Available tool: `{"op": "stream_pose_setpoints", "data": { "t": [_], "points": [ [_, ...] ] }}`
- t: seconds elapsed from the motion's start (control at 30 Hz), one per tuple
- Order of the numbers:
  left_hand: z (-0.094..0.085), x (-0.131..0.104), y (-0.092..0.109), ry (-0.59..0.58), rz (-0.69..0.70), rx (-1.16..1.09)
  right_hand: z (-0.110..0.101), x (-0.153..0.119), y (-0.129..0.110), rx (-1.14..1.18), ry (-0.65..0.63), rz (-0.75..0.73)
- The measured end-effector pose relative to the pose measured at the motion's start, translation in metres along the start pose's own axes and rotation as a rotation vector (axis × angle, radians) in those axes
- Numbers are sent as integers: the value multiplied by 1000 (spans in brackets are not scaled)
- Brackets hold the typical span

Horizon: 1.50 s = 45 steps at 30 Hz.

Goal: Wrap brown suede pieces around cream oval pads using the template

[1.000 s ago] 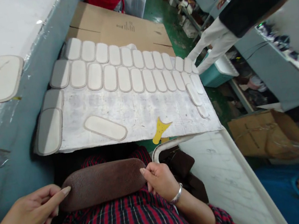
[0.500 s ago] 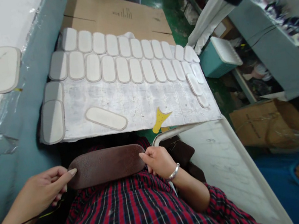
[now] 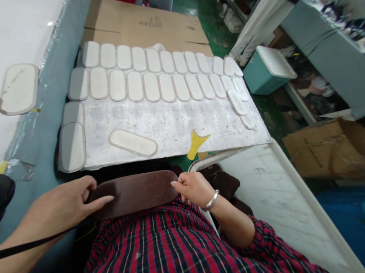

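A long brown leather piece point(image 3: 139, 193) with rounded ends is held level above my lap. My left hand point(image 3: 75, 200) grips its left end, thumb lying on the upper face and some fingers curled at the far edge or hidden behind it. At the right end, my right hand point(image 3: 196, 189) pinches the leather between thumb and fingers. A black strap point(image 3: 30, 246) runs from the left edge across my left wrist toward the leather. Beyond, a white-faced oval piece point(image 3: 133, 143) lies slantwise on the whitish board point(image 3: 167, 127), near a yellow forked piece point(image 3: 197, 144).
Rows of white oval pieces point(image 3: 135, 86) cover the board's far half. Another stained oval point(image 3: 19, 88) lies on the left table. A white tray point(image 3: 277, 186) stands at my right with dark brown pieces point(image 3: 226, 182) beside it. Farther right are a cardboard box point(image 3: 335, 151) and a person's legs point(image 3: 256, 18).
My left hand has shifted inward over the leather's left end, its thumb now farther onto the face. My right hand keeps its pinch. The view has shifted slightly.
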<state>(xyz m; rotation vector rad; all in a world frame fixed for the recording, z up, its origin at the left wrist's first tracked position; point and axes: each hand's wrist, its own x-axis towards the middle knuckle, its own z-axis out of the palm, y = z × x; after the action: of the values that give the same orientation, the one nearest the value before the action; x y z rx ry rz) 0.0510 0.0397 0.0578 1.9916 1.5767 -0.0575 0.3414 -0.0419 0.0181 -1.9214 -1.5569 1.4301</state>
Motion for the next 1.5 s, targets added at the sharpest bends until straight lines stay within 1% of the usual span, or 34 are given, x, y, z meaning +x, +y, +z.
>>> {"op": "stream_pose_setpoints", "data": {
  "t": [0.07,0.1,0.13,0.17,0.23,0.33,0.4,0.47,0.6,0.7,0.83,0.97,1.07,1.17,1.3,1.37,1.4,1.5],
  "points": [
    [8,8,19,0,307,126,0,0,1,-14,12,-13],
    [15,12,29,-12,448,150,0,0,1,-27,23,-22],
    [22,16,37,-36,551,151,-1,0,1,-43,34,-30],
    [30,20,45,-65,627,154,-1,0,0,-57,41,-35],
    [44,24,55,-98,707,193,-2,-1,-3,-70,45,-35],
    [55,24,58,-67,734,242,-2,-4,-7,36,2,-17],
    [58,20,56,-38,742,237,-2,-6,-8,179,-59,2],
    [59,16,55,-16,745,238,-1,-6,-7,257,-86,9],
    [59,12,58,0,721,270,-3,-2,2,148,-47,-18],
    [61,13,65,-5,730,275,-5,0,7,95,-69,-36],
    [66,15,78,16,763,283,-6,2,8,86,-107,-29],
    [71,17,84,34,772,274,-9,6,5,11,-111,-30],
    [73,17,85,32,759,265,-13,7,0,-123,-60,-85],
    [73,19,87,12,767,268,-14,6,-7,-258,-13,-105],
    [72,21,91,-26,788,261,-17,4,-13,-425,10,-99],
    [70,21,92,-38,794,253,-19,5,-12,-445,-23,-88],
    [70,21,92,-43,797,248,-19,6,-9,-419,-58,-76],
    [69,21,90,-43,805,227,-20,11,6,-235,-203,17]
  ]
}}
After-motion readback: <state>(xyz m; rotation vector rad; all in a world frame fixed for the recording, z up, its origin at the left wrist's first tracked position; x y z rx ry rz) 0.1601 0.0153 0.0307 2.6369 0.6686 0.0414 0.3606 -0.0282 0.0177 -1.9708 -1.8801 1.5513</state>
